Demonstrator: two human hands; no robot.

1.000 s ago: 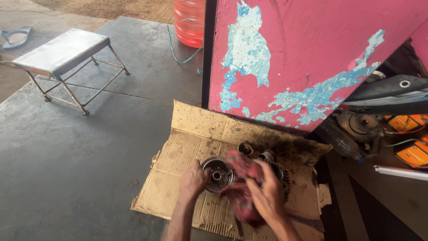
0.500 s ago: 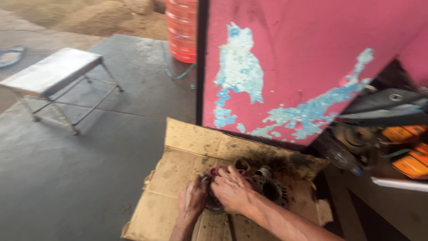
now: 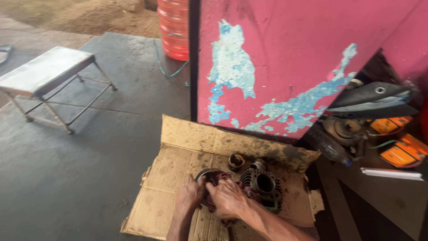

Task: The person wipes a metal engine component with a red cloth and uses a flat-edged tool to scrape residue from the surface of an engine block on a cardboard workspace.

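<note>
Rt hand now pressing rag into flywheel.

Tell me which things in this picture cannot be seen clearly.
Head view only:
- Round metal part: mostly covered by the left hand and right hand.
- Red rag: nearly hidden under the right hand's fingers.
- Orange water jug: top cut off by the frame's upper edge.
- Small cup-shaped part: too small to identify.

On a stained, flattened sheet of brown cardboard, the left hand grips a round grey metal drum while the right hand presses a red rag into it; a finned metal cylinder stands just beside.
</note>
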